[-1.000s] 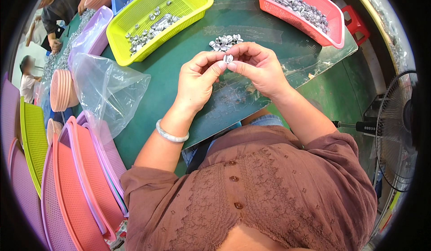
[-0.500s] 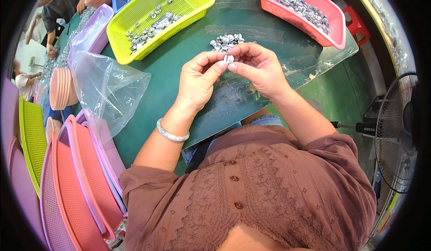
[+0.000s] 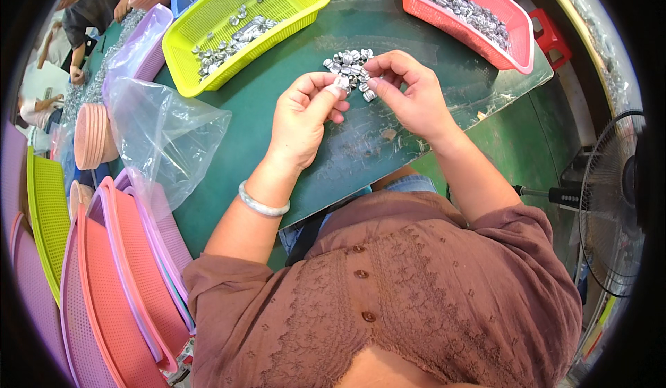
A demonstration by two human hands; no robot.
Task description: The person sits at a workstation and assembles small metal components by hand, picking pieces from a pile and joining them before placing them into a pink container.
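- Left hand [image 3: 302, 114] pinches one small silver piece [image 3: 342, 82] at thumb and fingertip — keep that pinch firm.
- Right hand [image 3: 409, 93], fingers curled together, meets it above the silver pile [image 3: 347, 60]; whether it clamps anything, I cannot tell.

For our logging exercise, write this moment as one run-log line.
left hand: pinches small silver part | right hand: fingertips at same part | pile of silver parts: on green table behind hands | yellow basket: upper left

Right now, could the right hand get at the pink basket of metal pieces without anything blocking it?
Probably yes. The right hand sits at the small pile of metal pieces, and only bare green table lies between it and the pink basket, whose top is open.
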